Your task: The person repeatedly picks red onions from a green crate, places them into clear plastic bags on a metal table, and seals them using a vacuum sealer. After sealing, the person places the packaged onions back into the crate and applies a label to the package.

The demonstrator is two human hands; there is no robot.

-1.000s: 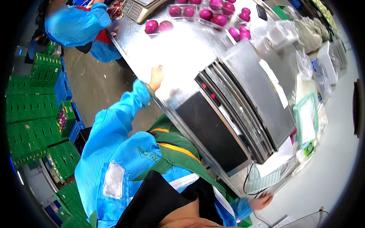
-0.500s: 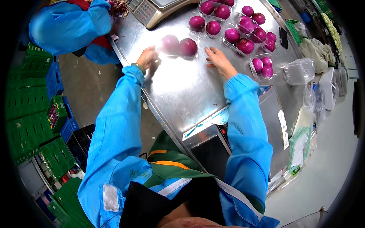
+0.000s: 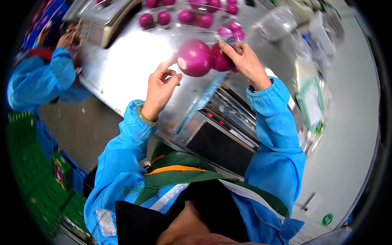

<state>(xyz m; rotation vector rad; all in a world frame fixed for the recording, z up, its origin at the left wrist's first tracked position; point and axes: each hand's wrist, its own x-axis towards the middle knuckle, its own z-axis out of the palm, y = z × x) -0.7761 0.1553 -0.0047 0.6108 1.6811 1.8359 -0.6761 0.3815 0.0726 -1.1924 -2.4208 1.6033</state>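
Close in front of me, a clear plastic tray holding two large peeled red onions is raised above the metal table. My right hand grips its right end, with the thumb over the rim beside the right onion. At the tray's left end is my left hand, its blurred index finger stretched toward the tray wall and its thumb apart. Whether that finger touches the plastic, I cannot tell. Below the tray stands a machine with a black plate and small red lights.
More trays of red onions stand along the far side of the metal table. A scale is at the far left, near a co-worker's blue sleeve. A stack of clear empty trays lies far right; green crates stand left.
The tray with two onions has come off the table, nearer to me and up. My right hand has taken hold of its right end. The view has swung toward the machine.
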